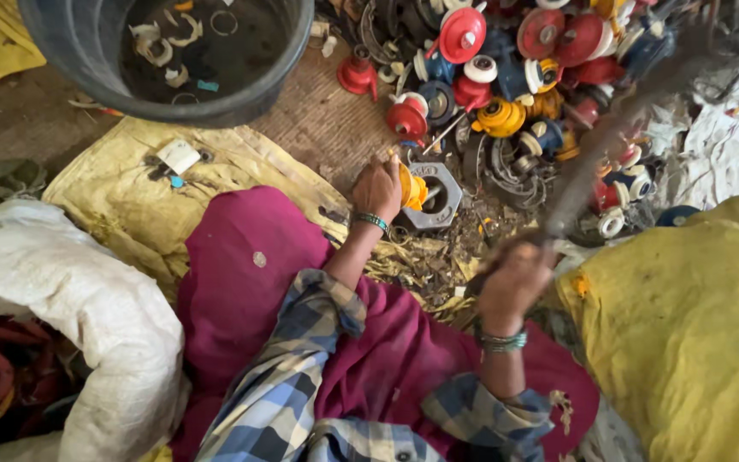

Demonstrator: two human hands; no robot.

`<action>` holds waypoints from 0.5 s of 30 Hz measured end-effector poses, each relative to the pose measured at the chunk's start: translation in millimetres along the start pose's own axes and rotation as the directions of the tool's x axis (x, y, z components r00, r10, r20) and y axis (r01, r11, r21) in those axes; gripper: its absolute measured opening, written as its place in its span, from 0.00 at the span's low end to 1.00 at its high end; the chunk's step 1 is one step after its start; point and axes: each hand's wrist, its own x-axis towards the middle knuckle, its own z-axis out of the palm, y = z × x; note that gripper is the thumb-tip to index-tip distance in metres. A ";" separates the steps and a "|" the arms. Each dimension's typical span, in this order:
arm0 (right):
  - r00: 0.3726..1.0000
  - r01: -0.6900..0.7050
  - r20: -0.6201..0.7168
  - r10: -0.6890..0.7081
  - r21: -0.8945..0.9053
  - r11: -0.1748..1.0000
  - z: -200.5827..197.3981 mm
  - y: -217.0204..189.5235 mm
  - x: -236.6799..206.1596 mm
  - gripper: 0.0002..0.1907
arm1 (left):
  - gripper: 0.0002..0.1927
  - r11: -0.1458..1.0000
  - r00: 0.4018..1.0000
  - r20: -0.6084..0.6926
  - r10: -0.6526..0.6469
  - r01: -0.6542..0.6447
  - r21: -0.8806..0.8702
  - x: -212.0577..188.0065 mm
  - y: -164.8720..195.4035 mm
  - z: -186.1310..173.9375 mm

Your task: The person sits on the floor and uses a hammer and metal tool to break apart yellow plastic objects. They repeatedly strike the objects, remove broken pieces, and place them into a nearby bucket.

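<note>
My left hand pins a yellow plastic part on a grey hexagonal metal block, middle of scene. My right hand grips a blurred tool handle, raised up toward the far right. Black tub far left holds only a few white bits. Pile of red, yellow and blue parts far right looks mostly unprocessed, so much is left.

1. Soft, even daylight falls across the scene, with no hard shadows.
2. The white sheet at 2 o'clock glares.
3. The long tool is motion-blurred.
4. Wide-angle bending shows at the edges.
</note>
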 end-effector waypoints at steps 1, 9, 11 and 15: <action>0.992 0.123 0.002 -0.124 0.108 0.987 -0.4 -5.2 1.0 0.11 | 0.32 1.000 1.000 0.002 -0.006 0.006 0.014 -0.4 -1.1 2.1; 0.915 0.268 0.394 0.085 -0.751 0.603 51.7 73.0 -28.9 0.11 | 0.31 0.998 0.998 -0.036 0.057 -0.057 0.020 -1.6 6.3 -6.9; 0.657 0.628 0.560 -0.505 -0.777 -0.045 41.6 72.7 -25.7 0.12 | 0.30 0.972 0.954 -0.189 0.233 -0.235 0.015 -2.6 9.1 -8.7; 0.996 -0.086 0.017 0.091 -0.202 0.976 9.0 31.7 -7.7 0.20 | 0.32 0.999 0.999 0.031 -0.040 0.040 0.013 -2.3 11.5 -6.6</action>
